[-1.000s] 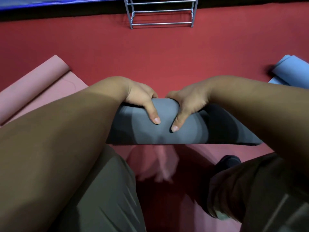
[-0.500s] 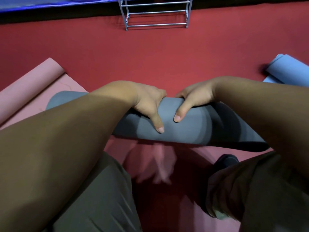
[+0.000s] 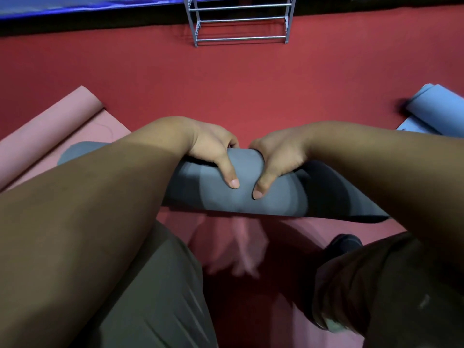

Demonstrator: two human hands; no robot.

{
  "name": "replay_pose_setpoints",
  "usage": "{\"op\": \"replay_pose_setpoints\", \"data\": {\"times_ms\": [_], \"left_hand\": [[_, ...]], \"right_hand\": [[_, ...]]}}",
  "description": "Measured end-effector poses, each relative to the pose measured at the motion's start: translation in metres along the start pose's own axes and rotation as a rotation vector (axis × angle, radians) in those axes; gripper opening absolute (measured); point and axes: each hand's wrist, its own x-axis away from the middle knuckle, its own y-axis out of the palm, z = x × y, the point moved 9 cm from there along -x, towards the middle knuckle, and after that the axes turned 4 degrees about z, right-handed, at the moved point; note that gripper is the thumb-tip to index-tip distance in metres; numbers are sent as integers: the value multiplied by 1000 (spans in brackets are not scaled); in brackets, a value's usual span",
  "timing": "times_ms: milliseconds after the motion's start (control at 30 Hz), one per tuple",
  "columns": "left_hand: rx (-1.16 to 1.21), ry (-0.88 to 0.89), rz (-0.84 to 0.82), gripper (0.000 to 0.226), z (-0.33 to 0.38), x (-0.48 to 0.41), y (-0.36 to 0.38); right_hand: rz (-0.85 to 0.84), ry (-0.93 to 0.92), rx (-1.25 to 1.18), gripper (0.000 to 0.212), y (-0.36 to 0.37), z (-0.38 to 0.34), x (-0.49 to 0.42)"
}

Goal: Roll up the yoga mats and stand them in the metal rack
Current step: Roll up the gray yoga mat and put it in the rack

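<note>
A rolled grey yoga mat (image 3: 247,183) lies crosswise in front of me, above the floor. My left hand (image 3: 213,153) grips its middle with the thumb over the near side. My right hand (image 3: 278,159) grips it just beside, thumb down the front. The fingers of both hands curl over the far side, out of sight. My forearms hide much of the roll; its left end (image 3: 72,153) shows past my left arm. The metal rack (image 3: 239,21) stands at the far edge of the red floor, top centre.
A pink mat (image 3: 50,136), partly rolled, lies at the left. A light blue mat (image 3: 437,109), partly rolled, lies at the right edge. Another pink sheet (image 3: 296,228) lies under the grey roll. My knees and a dark shoe (image 3: 344,243) fill the foreground. Red carpet (image 3: 238,89) stretches to the rack.
Both hands kept their grip on the grey roll while it shifted and tilted a little. The camera moved, bringing the rack lower in view and the roll's left end into sight.
</note>
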Motion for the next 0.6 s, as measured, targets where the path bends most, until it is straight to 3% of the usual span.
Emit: {"op": "replay_pose_setpoints", "data": {"times_ms": [200,367,467,600], "left_hand": [[-25,-29,63,80,5,-2,-8],[-189,-12,378,106,13,-4,-43],[-191,38,637,89,22,8,-67],[-17,3,979,47,24,35,-91]], "right_hand": [[30,40,-86,79,-7,20,-2],[79,73,-279,58,-14,44,1],[139,110,-446,56,-21,61,3],[221,81,-571,51,-32,64,6]]}}
